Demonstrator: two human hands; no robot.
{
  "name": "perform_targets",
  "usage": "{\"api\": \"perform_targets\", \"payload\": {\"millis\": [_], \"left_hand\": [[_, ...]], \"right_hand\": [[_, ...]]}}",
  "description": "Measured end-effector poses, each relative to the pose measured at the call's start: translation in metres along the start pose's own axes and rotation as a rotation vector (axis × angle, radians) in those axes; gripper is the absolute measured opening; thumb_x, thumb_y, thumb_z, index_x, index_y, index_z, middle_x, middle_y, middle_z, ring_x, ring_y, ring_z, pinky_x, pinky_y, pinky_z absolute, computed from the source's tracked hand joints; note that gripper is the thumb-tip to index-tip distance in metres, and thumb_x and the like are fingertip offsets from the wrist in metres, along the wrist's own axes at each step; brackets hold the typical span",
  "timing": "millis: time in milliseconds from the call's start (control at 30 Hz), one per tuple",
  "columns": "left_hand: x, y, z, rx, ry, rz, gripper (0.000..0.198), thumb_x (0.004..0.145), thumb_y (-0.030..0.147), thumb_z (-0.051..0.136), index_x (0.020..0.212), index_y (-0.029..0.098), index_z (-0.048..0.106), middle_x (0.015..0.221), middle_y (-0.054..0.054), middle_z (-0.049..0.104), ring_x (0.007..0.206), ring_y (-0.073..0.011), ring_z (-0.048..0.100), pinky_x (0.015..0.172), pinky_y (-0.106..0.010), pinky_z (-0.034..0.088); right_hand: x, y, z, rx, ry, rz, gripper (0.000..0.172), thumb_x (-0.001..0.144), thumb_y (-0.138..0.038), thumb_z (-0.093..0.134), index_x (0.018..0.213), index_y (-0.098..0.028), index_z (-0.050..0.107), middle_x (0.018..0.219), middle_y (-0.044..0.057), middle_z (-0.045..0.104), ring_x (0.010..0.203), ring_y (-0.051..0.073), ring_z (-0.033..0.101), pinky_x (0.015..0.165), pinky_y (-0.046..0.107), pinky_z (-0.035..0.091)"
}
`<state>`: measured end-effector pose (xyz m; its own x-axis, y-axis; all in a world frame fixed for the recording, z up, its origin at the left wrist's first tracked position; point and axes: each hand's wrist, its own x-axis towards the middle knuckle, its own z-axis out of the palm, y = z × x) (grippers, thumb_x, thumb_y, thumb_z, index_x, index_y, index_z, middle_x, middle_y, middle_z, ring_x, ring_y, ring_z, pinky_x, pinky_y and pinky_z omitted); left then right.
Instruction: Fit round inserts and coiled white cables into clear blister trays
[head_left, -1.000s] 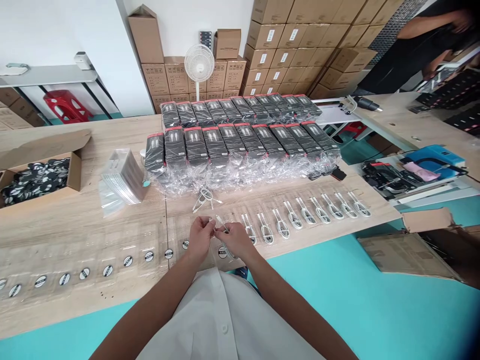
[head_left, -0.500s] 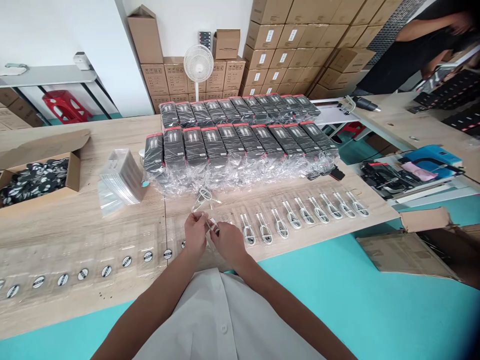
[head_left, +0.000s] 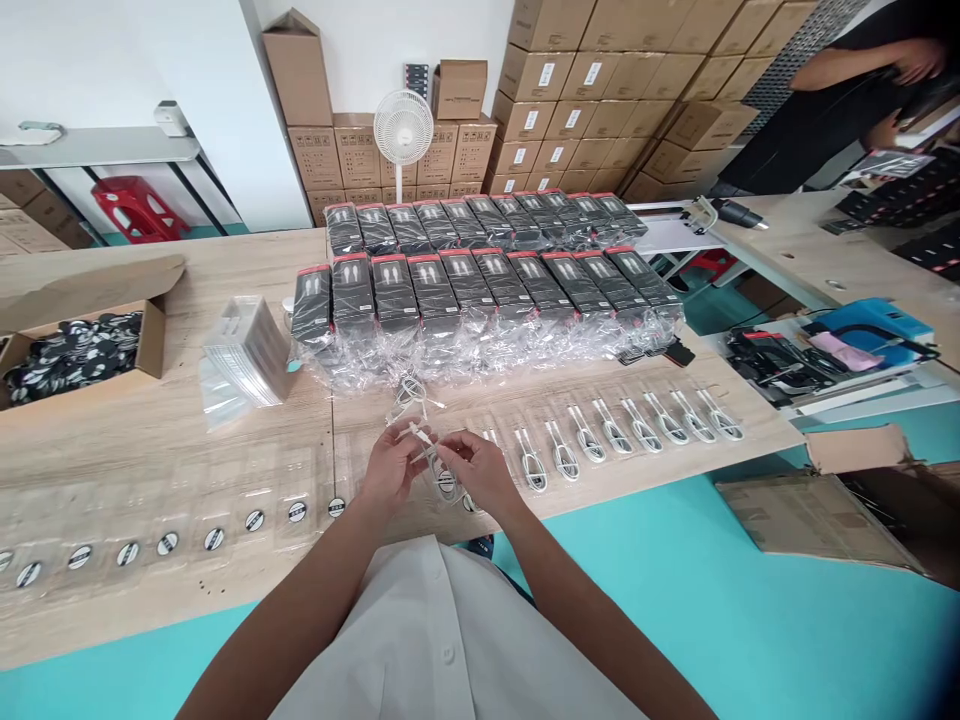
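Observation:
Between my hands is a coiled white cable [head_left: 445, 484], its connector ends pointing up and away from me. My left hand [head_left: 390, 465] is closed on it near the connectors. From the other side, my right hand [head_left: 484, 468] pinches the cable, with the loop hanging below the fingers. Just beyond my fingers lies a loose bundle of white cable [head_left: 409, 392]. To the right, a row of coiled white cables [head_left: 565, 460] rests in clear plastic trays. Toward the left, more clear trays [head_left: 289, 470] each show a round black-and-white label [head_left: 298, 512].
Plastic-wrapped black boxes [head_left: 435, 290] stand in two rows across the table. Left of them are stacked clear trays [head_left: 247, 345] and an open carton [head_left: 150, 340] of round labels. An opened carton [head_left: 817, 520] sits at the right. Another person [head_left: 817, 110] is at the far right.
My hands have moved slightly apart, and the cable's loop now shows between them. My right hand has shifted a little to the right. The whole view has shifted slightly.

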<state>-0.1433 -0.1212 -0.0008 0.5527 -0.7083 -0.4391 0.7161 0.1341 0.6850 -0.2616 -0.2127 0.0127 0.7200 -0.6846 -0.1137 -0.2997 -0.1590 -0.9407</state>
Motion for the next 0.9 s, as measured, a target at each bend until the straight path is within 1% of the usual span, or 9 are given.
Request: {"api": "perform_targets", "payload": {"millis": [67,200,300,400,467,567,633,767,900], "left_hand": [[-0.001,0.002,0.001,0.012,-0.024,0.002,0.04,0.063,0.024,0.082,0.097,0.021,0.061,0.091,-0.003,0.07,0.086,-0.019,0.068,0.072,-0.032,0.053],[-0.001,0.004,0.0,-0.008,-0.054,-0.005,0.034,0.065,0.023,0.082,0.095,0.02,0.065,0.093,-0.005,0.072,0.089,-0.02,0.068,0.079,-0.036,0.054],[-0.002,0.005,0.001,-0.03,-0.079,-0.02,0.032,0.066,0.023,0.081,0.095,0.019,0.067,0.1,-0.007,0.072,0.093,-0.02,0.068,0.082,-0.035,0.053],[-0.003,0.006,0.003,-0.03,-0.092,-0.014,0.032,0.066,0.022,0.081,0.095,0.019,0.068,0.103,-0.007,0.072,0.095,-0.02,0.068,0.082,-0.033,0.053],[-0.004,0.008,0.005,-0.024,-0.093,0.001,0.032,0.067,0.022,0.081,0.095,0.019,0.068,0.101,-0.007,0.072,0.095,-0.0204,0.068,0.082,-0.033,0.053],[-0.008,0.011,0.008,-0.025,-0.088,0.023,0.032,0.068,0.023,0.08,0.097,0.02,0.067,0.1,-0.006,0.072,0.094,-0.0209,0.068,0.083,-0.035,0.054],[-0.011,0.014,0.01,-0.032,-0.095,0.023,0.032,0.069,0.023,0.08,0.097,0.02,0.066,0.101,-0.006,0.072,0.093,-0.0211,0.068,0.083,-0.037,0.054],[-0.015,0.02,0.014,-0.017,-0.082,0.015,0.032,0.067,0.023,0.081,0.095,0.019,0.066,0.101,-0.007,0.072,0.091,-0.0218,0.069,0.081,-0.038,0.054],[-0.015,0.021,0.015,0.003,-0.057,0.03,0.032,0.066,0.022,0.081,0.094,0.019,0.066,0.096,-0.006,0.072,0.09,-0.0219,0.069,0.078,-0.036,0.054]], "right_hand": [[-0.001,-0.001,-0.002,-0.01,-0.005,-0.016,0.022,0.078,-0.04,0.061,0.085,-0.021,0.069,0.076,0.002,0.071,0.068,0.017,0.065,0.061,0.027,0.049],[0.0,-0.004,-0.005,-0.051,0.008,-0.027,0.023,0.083,-0.039,0.056,0.082,-0.02,0.069,0.073,0.003,0.07,0.069,0.018,0.066,0.063,0.028,0.05],[0.0,-0.007,-0.007,-0.061,0.024,-0.033,0.024,0.084,-0.038,0.055,0.082,-0.019,0.07,0.073,0.004,0.071,0.07,0.019,0.068,0.065,0.028,0.05],[-0.001,-0.01,-0.007,-0.067,0.045,-0.052,0.023,0.086,-0.036,0.054,0.084,-0.02,0.07,0.076,0.004,0.071,0.071,0.018,0.068,0.066,0.028,0.05],[-0.002,-0.012,-0.007,-0.127,0.078,-0.094,0.022,0.086,-0.035,0.054,0.085,-0.021,0.071,0.081,0.004,0.072,0.075,0.019,0.067,0.067,0.028,0.049],[-0.004,-0.014,-0.007,-0.248,0.174,-0.176,0.02,0.086,-0.034,0.056,0.086,-0.023,0.072,0.09,0.005,0.072,0.088,0.021,0.064,0.075,0.03,0.048],[-0.004,-0.015,-0.008,-0.251,0.198,-0.202,0.021,0.086,-0.034,0.055,0.086,-0.023,0.073,0.09,0.006,0.072,0.088,0.021,0.063,0.076,0.03,0.048],[-0.003,-0.02,-0.012,-0.228,0.11,-0.184,0.023,0.088,-0.034,0.053,0.085,-0.023,0.073,0.087,0.004,0.072,0.076,0.018,0.063,0.068,0.028,0.046],[-0.003,-0.027,-0.013,-0.46,0.066,-0.22,0.02,0.086,-0.028,0.054,0.077,-0.024,0.071,0.076,0.002,0.069,0.073,0.017,0.06,0.067,0.027,0.04]]}}
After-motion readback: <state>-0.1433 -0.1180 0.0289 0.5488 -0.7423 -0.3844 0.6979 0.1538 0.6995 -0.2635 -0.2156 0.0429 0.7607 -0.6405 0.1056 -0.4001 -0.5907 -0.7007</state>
